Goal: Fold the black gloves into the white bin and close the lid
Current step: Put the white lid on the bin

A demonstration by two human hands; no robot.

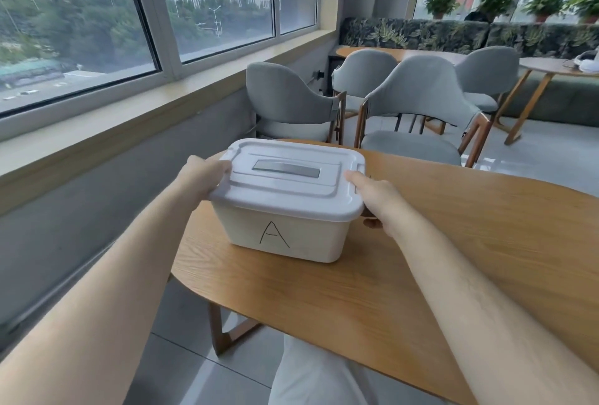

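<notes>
White bin [275, 236] sits on the wooden table [453, 242], black gloves not visible; rigid, smooth plastic, probably light, so best held at the ends. Left hand [202, 178] and right hand [372, 197] each grip one end of the lid [285, 190].

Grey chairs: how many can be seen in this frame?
4. One grey chair leftmost, one behind it, the nearest in the middle, one rightmost. Others may be hidden behind them.
</notes>
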